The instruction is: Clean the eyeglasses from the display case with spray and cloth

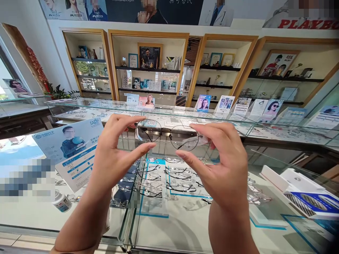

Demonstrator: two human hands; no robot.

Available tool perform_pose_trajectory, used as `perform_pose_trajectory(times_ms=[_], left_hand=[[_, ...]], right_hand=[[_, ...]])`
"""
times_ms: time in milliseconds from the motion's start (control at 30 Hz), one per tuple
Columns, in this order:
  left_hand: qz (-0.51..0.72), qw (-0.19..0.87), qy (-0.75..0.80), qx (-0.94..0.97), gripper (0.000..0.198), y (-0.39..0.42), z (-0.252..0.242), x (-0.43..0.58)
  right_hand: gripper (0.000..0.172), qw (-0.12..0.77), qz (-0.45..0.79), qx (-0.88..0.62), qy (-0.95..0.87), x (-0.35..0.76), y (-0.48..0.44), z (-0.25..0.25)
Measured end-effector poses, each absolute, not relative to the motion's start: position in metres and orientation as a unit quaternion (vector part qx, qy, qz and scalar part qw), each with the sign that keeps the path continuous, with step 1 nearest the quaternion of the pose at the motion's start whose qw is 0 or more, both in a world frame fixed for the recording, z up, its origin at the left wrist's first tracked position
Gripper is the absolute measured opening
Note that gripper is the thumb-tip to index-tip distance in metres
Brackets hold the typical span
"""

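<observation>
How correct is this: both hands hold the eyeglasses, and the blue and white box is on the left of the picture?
Wrong side: the head view shows the blue and white box on the right. The left hand and right hand do hold the eyeglasses.

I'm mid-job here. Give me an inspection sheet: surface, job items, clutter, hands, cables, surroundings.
Surface: glass counter, with rows of spectacle frames showing in it.
Job's things: thin-rimmed eyeglasses, held up above the counter.
Clutter: printed sign and white bottle at left; blue-and-white box at right.
Hands: left hand and right hand hold opposite sides of the eyeglasses.
Cables: nothing seen.
Surroundings: wood-framed shelves and wall posters.
</observation>
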State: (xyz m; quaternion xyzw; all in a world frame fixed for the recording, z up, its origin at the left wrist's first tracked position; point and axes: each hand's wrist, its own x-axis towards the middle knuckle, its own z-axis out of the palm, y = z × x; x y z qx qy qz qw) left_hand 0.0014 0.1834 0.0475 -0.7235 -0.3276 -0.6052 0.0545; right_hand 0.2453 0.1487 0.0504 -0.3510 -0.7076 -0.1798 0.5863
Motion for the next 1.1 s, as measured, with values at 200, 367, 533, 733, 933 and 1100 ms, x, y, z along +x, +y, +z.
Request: perform_pose_trajectory(times_ms=[200,367,533,733,933,1100], left_hand=[[-0.623,0.070,-0.323,-0.709,0.054,0.185,0.046,0.004],[-0.643,0.064,-0.326,-0.690,0.055,0.187,0.042,0.010],[-0.660,0.024,-0.304,-0.686,0.056,0.197,0.036,0.020],[-0.668,0.007,-0.295,-0.683,0.055,0.207,0.031,0.025],[-0.679,0.014,-0.281,-0.678,0.055,0.209,0.032,0.027],[-0.698,0.055,-0.291,-0.652,0.056,0.205,0.032,0.029]], right_hand=[[0.044,0.586,-0.218,-0.356,-0.695,0.245,0.153,0.049],[0.045,0.587,-0.262,-0.345,-0.684,0.244,0.159,0.048],[0.050,0.586,-0.286,-0.339,-0.678,0.242,0.163,0.045],[0.052,0.587,-0.294,-0.350,-0.668,0.241,0.165,0.041],[0.052,0.598,-0.281,-0.334,-0.672,0.240,0.164,0.042],[0.047,0.600,-0.264,-0.348,-0.670,0.238,0.167,0.046]])
